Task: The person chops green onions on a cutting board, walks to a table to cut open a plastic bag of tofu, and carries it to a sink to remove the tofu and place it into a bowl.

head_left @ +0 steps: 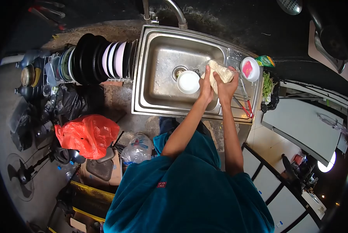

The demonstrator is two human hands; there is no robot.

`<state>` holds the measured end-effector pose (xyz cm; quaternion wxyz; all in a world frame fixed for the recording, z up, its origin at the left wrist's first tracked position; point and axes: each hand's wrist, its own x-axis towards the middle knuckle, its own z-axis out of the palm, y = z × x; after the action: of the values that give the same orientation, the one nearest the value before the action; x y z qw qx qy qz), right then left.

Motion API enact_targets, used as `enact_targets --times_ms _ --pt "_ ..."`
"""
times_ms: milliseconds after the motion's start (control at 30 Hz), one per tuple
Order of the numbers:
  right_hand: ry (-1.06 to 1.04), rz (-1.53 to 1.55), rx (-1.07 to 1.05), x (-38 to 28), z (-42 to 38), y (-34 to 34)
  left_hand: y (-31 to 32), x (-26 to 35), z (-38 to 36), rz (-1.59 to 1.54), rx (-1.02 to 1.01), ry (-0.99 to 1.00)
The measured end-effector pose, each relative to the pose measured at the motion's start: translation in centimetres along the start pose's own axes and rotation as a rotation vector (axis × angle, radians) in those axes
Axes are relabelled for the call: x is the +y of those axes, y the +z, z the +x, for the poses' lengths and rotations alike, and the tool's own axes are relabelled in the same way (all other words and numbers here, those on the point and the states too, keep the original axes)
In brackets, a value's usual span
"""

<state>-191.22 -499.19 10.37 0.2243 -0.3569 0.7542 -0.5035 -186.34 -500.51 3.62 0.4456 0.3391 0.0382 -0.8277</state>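
Over the right half of the steel sink [158,58], both hands grip a crumpled cream-coloured cloth [216,73]. My left hand [206,86] holds its near left side, thumb up along it. My right hand [226,87] is wrapped round its right end, with the thumb pressed on top. A white bowl [189,82] sits in the basin beside the drain, just left of my left hand. On the drainboard to the right are a white bowl with something pink inside [250,69] and red-handled tongs [245,106].
A faucet [177,13] rises behind the sink. Left of it, a rack holds upright plates and dark pans [89,58]. A green packet [265,61] and leafy greens [267,85] lie at the right edge. A red plastic bag [87,135] is at the lower left.
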Motion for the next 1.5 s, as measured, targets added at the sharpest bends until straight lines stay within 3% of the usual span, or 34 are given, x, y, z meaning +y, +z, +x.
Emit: enact_targets --times_ms 167,233,500,567,667,800,1200,1433,1500 --pt "0.042 0.106 0.086 -0.4 -1.0 0.8 -0.4 0.6 0.6 0.040 -0.008 0.029" --pt "0.033 0.118 0.116 -0.3 -1.3 1.2 -1.0 0.4 1.2 0.020 0.079 0.074" --pt "0.113 0.248 0.193 -1.4 -2.1 1.7 3.0 4.5 -2.5 0.120 0.183 0.112" --pt "0.221 0.447 0.121 -1.3 -1.9 1.4 3.3 5.3 -2.6 0.208 0.223 0.134" --pt "0.298 0.628 0.084 -0.8 -1.3 0.8 2.4 6.1 -2.9 0.089 0.071 0.127" --pt "0.327 0.661 0.065 -0.1 -1.7 1.0 1.4 6.1 -2.7 0.108 -0.092 0.042" --pt "0.371 0.671 0.072 -0.4 -4.1 2.3 0.1 7.0 -2.8 0.469 -0.053 0.286" --pt "0.336 0.556 -0.042 -0.9 -4.3 1.8 -0.6 7.7 -3.9 0.063 0.037 0.038" --pt "0.339 0.539 -0.049 -1.0 -4.5 1.6 -0.6 7.5 -4.2 0.117 0.012 0.101"
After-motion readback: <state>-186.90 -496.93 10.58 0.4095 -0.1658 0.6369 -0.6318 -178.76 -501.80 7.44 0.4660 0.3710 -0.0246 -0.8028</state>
